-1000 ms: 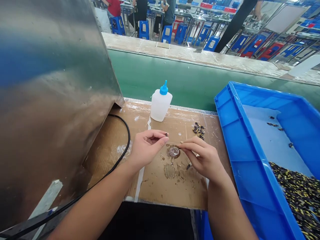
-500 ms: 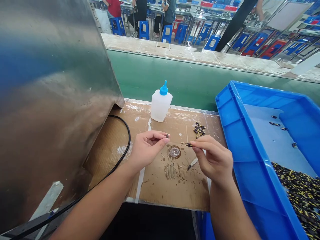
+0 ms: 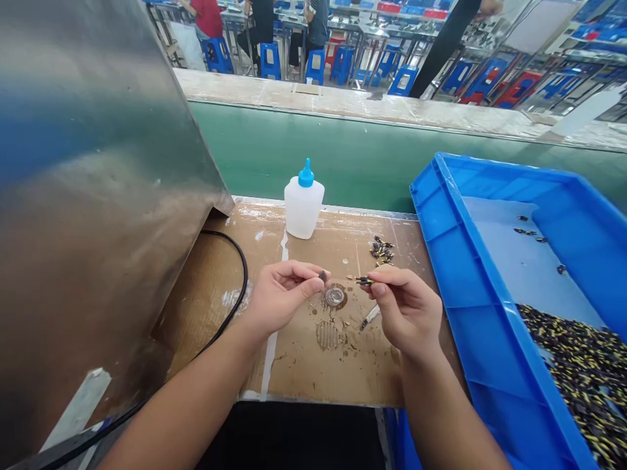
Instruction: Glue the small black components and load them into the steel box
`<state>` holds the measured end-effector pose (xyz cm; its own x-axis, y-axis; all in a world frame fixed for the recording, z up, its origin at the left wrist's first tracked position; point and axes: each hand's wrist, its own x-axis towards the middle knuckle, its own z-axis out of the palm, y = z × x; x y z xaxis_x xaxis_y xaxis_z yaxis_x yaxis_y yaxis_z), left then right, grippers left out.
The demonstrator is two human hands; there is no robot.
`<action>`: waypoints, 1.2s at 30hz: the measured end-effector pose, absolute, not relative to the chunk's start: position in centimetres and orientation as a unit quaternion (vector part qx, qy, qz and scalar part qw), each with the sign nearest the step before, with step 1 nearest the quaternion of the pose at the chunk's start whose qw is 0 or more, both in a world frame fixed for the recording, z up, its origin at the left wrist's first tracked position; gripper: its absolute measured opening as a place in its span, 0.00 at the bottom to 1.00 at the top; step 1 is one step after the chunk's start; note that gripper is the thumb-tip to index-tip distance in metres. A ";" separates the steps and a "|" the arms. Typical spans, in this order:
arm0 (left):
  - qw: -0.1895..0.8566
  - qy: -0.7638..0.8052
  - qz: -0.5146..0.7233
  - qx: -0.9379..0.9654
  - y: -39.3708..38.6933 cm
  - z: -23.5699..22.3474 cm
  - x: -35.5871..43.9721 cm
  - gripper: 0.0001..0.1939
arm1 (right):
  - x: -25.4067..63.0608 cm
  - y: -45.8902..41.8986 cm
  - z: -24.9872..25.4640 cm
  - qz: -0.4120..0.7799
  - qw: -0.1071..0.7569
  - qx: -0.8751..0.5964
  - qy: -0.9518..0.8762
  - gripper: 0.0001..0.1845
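Observation:
Between thumb and fingers, my left hand (image 3: 279, 294) pinches a small dark piece (image 3: 322, 276). My right hand (image 3: 409, 310) grips a small black-and-yellow part (image 3: 363, 281) whose thin prongs point left, toward the other hand. The two pieces are apart. Just below the gap between my hands, a small round clear dish (image 3: 335, 297) sits on the wet-spotted cardboard (image 3: 304, 365). A slim pen-like tool with a dark tip (image 3: 369, 318) lies partly hidden behind my right hand. Beyond that hand is a small pile of black-and-yellow parts (image 3: 381, 250).
A white squeeze bottle (image 3: 304, 207) with a blue nozzle stands at the back. On the right, a large blue bin (image 3: 455, 261) holds many black-and-yellow parts (image 3: 578, 365). A metal panel (image 3: 98, 196) and a black cable (image 3: 240, 261) bound the left. People sit at far tables.
The view has shifted slightly, moving the scene left. My left hand's dark piece shows more, and the right hand's part is turned so its yellow shows. Both hands keep their grips.

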<state>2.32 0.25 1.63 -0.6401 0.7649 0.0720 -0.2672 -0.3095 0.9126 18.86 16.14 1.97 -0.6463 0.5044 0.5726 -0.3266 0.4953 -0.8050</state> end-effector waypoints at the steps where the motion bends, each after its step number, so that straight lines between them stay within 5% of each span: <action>1: 0.345 0.470 0.770 0.259 0.2 1.5 2.4 0.09 | 18.7 15.7 1.9 0.521 0.422 -0.061 -0.740 0.11; 15: 0.406 0.369 0.769 0.327 -0.2 1.3 2.9 0.09 | 17.7 13.7 1.9 0.637 0.374 0.017 -0.674 0.10; 36: 0.355 0.432 0.756 0.340 -0.2 2.1 2.9 0.08 | 18.3 14.6 2.0 0.553 0.349 0.022 -0.756 0.16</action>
